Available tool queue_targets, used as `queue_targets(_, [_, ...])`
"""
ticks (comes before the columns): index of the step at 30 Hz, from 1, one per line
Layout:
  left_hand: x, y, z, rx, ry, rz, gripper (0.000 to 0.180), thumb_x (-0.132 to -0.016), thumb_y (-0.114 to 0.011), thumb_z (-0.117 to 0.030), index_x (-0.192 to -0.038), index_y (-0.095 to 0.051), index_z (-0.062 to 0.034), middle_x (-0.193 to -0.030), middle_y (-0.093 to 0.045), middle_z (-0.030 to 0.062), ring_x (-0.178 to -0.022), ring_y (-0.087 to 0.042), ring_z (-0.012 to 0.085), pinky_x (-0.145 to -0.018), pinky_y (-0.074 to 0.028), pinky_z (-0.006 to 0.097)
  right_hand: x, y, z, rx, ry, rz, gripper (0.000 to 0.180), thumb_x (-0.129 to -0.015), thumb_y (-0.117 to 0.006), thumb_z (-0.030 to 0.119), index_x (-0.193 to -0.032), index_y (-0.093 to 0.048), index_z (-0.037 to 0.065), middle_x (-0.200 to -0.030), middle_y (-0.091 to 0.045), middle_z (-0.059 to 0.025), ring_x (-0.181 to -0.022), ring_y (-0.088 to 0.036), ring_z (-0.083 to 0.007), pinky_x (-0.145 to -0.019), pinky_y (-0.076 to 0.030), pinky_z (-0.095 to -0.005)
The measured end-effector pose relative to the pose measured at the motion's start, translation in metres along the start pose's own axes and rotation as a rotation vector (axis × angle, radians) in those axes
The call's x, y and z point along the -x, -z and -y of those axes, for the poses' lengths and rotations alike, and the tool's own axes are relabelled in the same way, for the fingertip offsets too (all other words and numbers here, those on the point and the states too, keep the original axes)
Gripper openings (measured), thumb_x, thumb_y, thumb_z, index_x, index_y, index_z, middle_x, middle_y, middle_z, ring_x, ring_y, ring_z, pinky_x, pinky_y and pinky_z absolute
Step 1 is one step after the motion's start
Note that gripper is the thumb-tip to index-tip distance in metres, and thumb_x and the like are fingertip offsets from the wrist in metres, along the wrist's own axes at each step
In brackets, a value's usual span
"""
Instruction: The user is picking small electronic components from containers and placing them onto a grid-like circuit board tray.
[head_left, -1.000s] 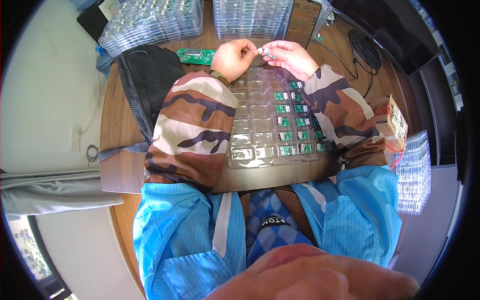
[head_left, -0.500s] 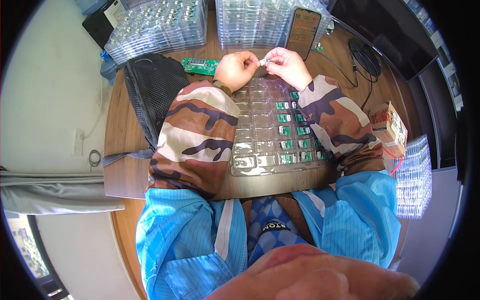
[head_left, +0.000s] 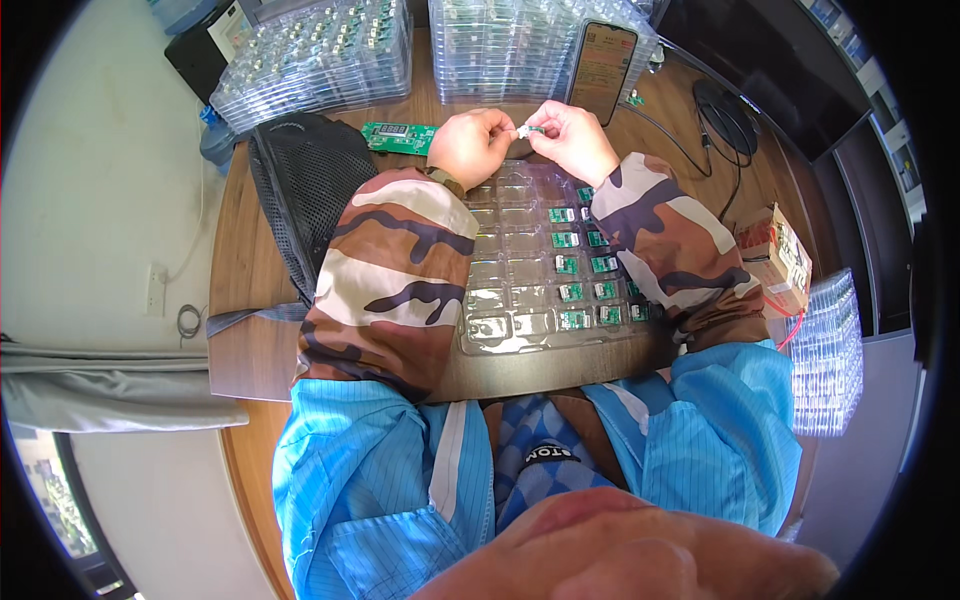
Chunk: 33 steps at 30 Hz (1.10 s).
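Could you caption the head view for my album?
Left hand and right hand pinch a small part near a clear tray holding green circuit boards.

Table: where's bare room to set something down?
Bare table: front-left corner, between strap and left sleeve; right side, between cable coil and box. Crowded: far edge, tray stacks, phone; middle, tray, left hand, right hand.

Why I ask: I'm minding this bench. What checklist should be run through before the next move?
1. Small white-and-green part held between left hand and right hand: ok.
2. How that part's pieces fit together: cannot tell, too small.
3. Clear tray lying on the table: ok.
4. Tray's right side fully visible: not ok, the right sleeve covers some.
5. Green display board apart from left hand: cannot tell.
6. Phone standing up: ok.
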<state>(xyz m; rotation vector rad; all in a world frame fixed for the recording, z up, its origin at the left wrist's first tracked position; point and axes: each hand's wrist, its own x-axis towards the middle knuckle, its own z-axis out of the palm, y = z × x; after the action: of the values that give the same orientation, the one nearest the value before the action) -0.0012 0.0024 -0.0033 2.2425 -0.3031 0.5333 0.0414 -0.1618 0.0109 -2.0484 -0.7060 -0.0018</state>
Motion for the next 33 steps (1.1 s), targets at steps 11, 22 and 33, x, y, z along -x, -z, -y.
queue_targets(11, [-0.001,-0.001,0.008,0.169,0.073,0.027,0.015,-0.074,-0.061,-0.017,-0.081,-0.062,-0.0041,-0.065,-0.060,0.0084,-0.057,-0.056,0.0135,-0.055,-0.044,0.027,0.002,-0.003,0.004,-0.008,0.087,-0.024,0.013,-0.070,-0.060,0.003,-0.082,-0.057,0.000,-0.071,-0.061,-0.0075,-0.065,-0.059,-0.0111,-0.060,-0.047,-0.0232])
queue_targets(22, [-0.001,0.000,0.007,0.060,0.003,0.028,0.014,-0.074,-0.061,-0.017,-0.080,-0.062,-0.0048,-0.064,-0.059,0.0095,-0.055,-0.056,0.0156,-0.054,-0.044,0.027,0.004,-0.009,0.004,0.053,0.074,-0.030,0.015,-0.069,-0.061,0.008,-0.081,-0.057,0.001,-0.072,-0.061,-0.0113,-0.065,-0.061,-0.0166,-0.059,-0.048,-0.0265])
queue_targets(33, [-0.003,-0.008,0.013,0.095,0.044,0.023,0.015,-0.072,-0.062,-0.020,-0.078,-0.062,-0.0065,-0.066,-0.061,0.0097,-0.059,-0.059,0.0209,-0.055,-0.046,0.030,0.107,0.097,0.040,0.453,0.140,0.014,0.021,-0.076,-0.058,0.018,-0.093,-0.056,0.005,-0.080,-0.060,-0.0122,-0.075,-0.059,-0.0280,-0.065,-0.046,-0.0336])
